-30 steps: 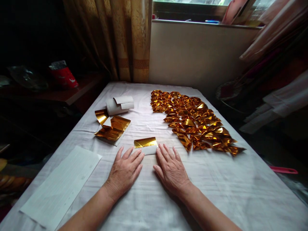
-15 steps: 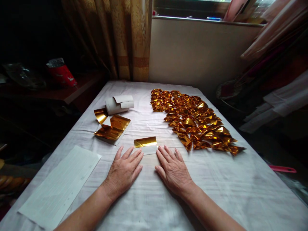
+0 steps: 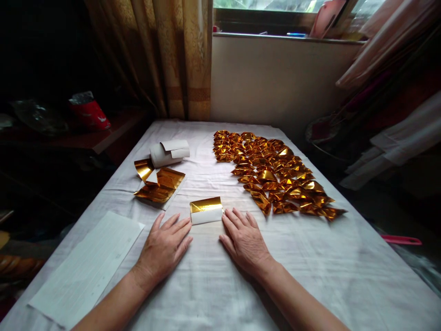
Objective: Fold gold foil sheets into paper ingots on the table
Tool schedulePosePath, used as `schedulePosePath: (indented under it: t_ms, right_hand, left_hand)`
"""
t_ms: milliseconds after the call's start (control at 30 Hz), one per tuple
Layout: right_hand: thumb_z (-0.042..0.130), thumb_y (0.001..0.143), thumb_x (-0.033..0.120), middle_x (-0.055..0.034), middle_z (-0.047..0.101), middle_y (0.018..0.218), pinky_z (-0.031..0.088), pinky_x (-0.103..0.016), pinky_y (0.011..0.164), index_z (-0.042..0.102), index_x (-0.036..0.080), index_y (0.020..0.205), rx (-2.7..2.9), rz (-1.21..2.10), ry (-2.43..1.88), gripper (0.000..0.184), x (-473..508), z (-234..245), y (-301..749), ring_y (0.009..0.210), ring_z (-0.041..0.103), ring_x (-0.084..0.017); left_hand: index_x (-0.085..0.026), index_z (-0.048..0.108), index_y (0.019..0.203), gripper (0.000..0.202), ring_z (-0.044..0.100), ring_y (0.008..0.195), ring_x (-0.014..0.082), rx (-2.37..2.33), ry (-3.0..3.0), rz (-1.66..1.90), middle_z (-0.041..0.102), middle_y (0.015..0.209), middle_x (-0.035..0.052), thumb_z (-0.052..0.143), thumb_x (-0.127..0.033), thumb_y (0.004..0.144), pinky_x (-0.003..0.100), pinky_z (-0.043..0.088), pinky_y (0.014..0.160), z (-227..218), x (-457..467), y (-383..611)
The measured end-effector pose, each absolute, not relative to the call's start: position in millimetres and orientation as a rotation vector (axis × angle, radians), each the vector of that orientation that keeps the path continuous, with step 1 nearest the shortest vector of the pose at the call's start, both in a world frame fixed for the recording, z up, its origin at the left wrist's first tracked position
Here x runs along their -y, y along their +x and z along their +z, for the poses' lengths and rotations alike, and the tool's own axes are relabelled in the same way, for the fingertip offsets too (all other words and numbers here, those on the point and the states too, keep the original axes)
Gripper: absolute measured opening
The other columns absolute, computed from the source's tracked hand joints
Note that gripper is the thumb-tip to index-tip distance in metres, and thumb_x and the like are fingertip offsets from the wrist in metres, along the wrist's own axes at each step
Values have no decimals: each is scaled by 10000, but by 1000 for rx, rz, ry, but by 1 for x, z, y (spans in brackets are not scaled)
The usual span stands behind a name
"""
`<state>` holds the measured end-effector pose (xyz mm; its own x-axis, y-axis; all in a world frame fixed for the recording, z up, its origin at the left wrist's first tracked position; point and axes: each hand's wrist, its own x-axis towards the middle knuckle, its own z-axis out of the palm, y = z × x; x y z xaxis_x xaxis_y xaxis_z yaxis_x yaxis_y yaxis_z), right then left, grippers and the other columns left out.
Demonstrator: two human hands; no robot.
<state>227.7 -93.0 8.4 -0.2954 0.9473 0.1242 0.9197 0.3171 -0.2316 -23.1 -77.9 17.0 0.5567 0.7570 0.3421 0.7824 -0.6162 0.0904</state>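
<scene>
A small folded sheet of gold foil paper (image 3: 206, 210), gold along its far half and white along the near half, lies between my hands. My left hand (image 3: 164, 244) rests flat with its fingers stretched out, just beside the sheet's left edge. On the other side, my right hand (image 3: 244, 239) lies open, its fingertips at or touching the sheet's lower right corner. Neither hand grips anything. To the left are loose gold foil sheets (image 3: 161, 186), partly curled up. Many folded gold paper ingots (image 3: 268, 174) are laid in rows at the right.
A curled white card roll (image 3: 168, 153) stands behind the gold sheets. A white printed paper (image 3: 87, 266) lies at the left edge of the cloth-covered table (image 3: 220, 294). Beyond are a red container (image 3: 90, 114) on a side surface, a curtain (image 3: 179, 55) and hanging clothes (image 3: 389, 142).
My left hand has slid left, away from the folded sheet's left edge. My right hand stays by the right corner. The camera view has shifted slightly.
</scene>
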Motion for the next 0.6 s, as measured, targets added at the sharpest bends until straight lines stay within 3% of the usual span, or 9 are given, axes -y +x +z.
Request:
schedulePosePath:
  t_ms: [100,233,433,600]
  right_hand:
    - [516,931,324,-109,558,1401,283,-519,1120,605,172,1256,2300,172,-1674,369,87,11,226,1314,473,-301]
    - [510,903,249,-124,595,1347,368,-483,1071,631,183,1160,2212,175,-1605,291,82,9,227,1261,516,-279]
    - [446,800,102,-119,633,1292,449,-425,1033,586,167,1239,2100,196,-1490,466,77,-2,241,1202,569,-234]
    - [432,732,46,-71,644,1288,486,-394,1014,598,218,1250,2026,311,-1502,571,62,-3,252,1176,596,-204]
  left_hand:
    - [-212,667,1063,221,612,1097,263,1447,-2633,-686,715,1125,63,517,-316,937,482,364,1043,19,67,-12]
    - [-161,598,1163,396,596,1054,286,1578,-2571,-735,676,1146,115,647,-392,846,439,448,934,18,52,6]
    - [-218,606,913,87,602,966,249,1607,-2682,-682,683,1011,53,642,-230,834,420,456,882,18,50,14]
    - [-215,612,992,154,655,921,199,1351,-2807,-809,722,982,46,518,-144,892,393,488,909,9,52,3]
